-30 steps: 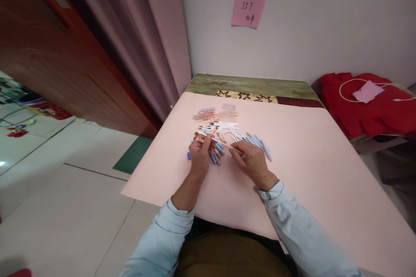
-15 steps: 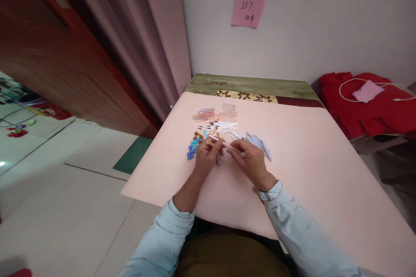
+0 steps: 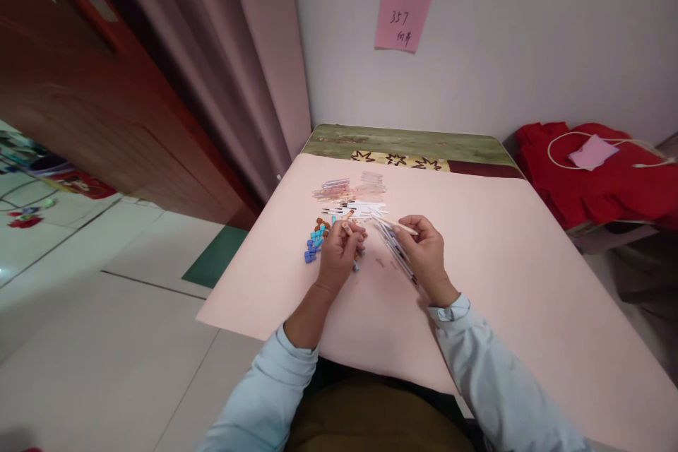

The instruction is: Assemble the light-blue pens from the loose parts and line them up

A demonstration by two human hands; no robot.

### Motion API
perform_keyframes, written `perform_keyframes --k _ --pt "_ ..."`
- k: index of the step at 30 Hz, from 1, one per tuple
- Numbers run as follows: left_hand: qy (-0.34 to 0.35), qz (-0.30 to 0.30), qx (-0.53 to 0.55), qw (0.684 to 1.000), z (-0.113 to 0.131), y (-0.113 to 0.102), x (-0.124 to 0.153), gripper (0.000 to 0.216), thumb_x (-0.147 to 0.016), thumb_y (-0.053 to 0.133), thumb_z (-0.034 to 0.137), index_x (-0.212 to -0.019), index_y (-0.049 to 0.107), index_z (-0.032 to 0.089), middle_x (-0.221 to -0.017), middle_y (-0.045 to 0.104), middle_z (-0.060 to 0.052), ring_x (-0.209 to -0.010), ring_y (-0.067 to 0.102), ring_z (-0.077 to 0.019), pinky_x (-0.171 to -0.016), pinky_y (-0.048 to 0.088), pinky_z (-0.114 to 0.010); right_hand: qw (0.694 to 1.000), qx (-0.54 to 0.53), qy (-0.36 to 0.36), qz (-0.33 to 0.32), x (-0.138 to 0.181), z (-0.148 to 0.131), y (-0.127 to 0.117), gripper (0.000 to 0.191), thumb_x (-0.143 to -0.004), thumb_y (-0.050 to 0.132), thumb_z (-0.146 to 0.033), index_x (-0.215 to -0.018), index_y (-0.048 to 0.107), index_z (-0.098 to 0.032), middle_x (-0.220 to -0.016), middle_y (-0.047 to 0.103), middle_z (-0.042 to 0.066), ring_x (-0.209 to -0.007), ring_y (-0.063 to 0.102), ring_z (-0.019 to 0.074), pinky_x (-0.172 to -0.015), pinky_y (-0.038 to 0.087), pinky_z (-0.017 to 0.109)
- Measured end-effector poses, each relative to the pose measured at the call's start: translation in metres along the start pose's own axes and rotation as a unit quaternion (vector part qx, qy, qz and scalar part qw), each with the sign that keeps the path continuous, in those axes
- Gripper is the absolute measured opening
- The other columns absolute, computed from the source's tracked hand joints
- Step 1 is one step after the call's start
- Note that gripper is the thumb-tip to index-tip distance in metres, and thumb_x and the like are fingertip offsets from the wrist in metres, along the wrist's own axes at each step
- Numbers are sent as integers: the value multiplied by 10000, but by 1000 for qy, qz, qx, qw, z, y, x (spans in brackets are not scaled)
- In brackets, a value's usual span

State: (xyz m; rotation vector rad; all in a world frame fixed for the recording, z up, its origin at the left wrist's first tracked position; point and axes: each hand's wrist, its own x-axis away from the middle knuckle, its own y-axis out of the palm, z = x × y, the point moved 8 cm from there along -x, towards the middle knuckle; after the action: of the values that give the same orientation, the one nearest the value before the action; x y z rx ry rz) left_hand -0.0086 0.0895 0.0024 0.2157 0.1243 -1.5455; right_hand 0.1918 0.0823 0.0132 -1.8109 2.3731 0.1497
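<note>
Small blue and brown block-shaped caps (image 3: 316,234) lie left on the pink-covered bench (image 3: 503,261), seemingly grouped by kind for reach. The left hand (image 3: 337,252) curls closed around a short tan tube (image 3: 347,229), perhaps steadying it; slim white dark-tipped sticks (image 3: 365,210) lie beyond; the right hand (image 3: 426,247) pinches a slender cream stick (image 3: 395,225).

Soft, fairly dim indoor light reaches my pink tabletop paper (image 3: 503,261), its source out of view. My left hand (image 3: 339,251) and right hand (image 3: 426,247) are evenly lit, but fine detail smears, and the slender white pen parts (image 3: 365,210) run together. 1 small glare spot whitens the floor tiles (image 3: 132,339) at the left edge. Shadow fills the curtain (image 3: 238,35) folds. Wide-angle distortion tilts the wooden door (image 3: 106,92) and stretches my paper toward the lower right.
</note>
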Motion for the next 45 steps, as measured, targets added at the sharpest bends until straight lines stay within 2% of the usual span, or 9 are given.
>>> perform_keyframes --k 5,8,14,23,31,35,38,42,45 --pt "38 31 -75 996 0 -6 -1 172 -791 728 347 -865 728 191 -785 709 -26 -549 595 -108 -549 507 -233 996 -64 64 -4 -2 2 -4 372 -709 789 -458 -918 645 -186 -706 637 4 -563 532 121 -503 439 244" --pt "72 42 -87 993 6 -8 -2 192 -767 753 307 -938 778 225 -743 712 -22 -638 634 -149 -661 537 -275 997 -66 49 -11 -4 -5 -6 324 -721 768 -454 -874 646 -196 -662 618 -10 -561 532 122 -505 441 245" --pt "131 26 -130 983 21 -4 0 235 -777 750 278 -1009 783 278 -844 758 -54 -797 685 -214 -828 541 -360 996 -68 43 -28 -5 -7 -5 285 -711 759 -442 -806 631 -206 -575 539 -47 -513 461 103 -480 377 233" --pt "135 16 -149 979 23 -2 1 230 -806 731 299 -1031 776 281 -876 763 -60 -803 691 -216 -820 535 -356 997 -49 32 -43 -8 -3 -7 265 -719 755 -417 -760 615 -196 -563 463 -62 -516 383 87 -480 325 218" --pt "164 -5 -205 965 21 2 3 241 -850 679 306 -1075 753 259 -839 728 -61 -721 657 -183 -733 535 -321 994 -42 48 -83 -6 3 0 254 -734 748 -405 -784 616 -194 -612 521 -48 -498 399 84 -460 312 214" --pt "128 9 -165 978 15 -2 1 244 -814 713 314 -1043 743 235 -901 712 -69 -737 646 -171 -699 535 -300 995 -58 42 -64 -8 3 -3 217 -729 756 -361 -776 620 -199 -616 527 -54 -513 410 84 -483 321 214" --pt "42 13 -46 998 4 -3 -1 238 -803 717 341 -991 692 197 -958 707 -78 -693 643 -145 -567 514 -249 994 -65 60 -68 -8 7 -2 240 -728 760 -388 -789 620 -202 -589 511 -61 -486 393 83 -467 307 217" --pt "-58 34 121 990 -6 -4 -3 314 -738 773 330 -945 590 180 -718 657 6 -455 504 -75 -419 439 -202 991 -63 75 -92 -5 8 2 302 -719 779 -438 -839 647 -194 -562 515 -61 -459 375 80 -447 282 217" --pt "-93 45 205 973 -6 -5 -4 330 -726 781 317 -931 559 184 -643 621 38 -430 476 -68 -407 437 -194 992 -47 54 -101 -3 1 6 320 -699 804 -436 -845 671 -183 -648 592 -28 -511 430 89 -474 323 222"
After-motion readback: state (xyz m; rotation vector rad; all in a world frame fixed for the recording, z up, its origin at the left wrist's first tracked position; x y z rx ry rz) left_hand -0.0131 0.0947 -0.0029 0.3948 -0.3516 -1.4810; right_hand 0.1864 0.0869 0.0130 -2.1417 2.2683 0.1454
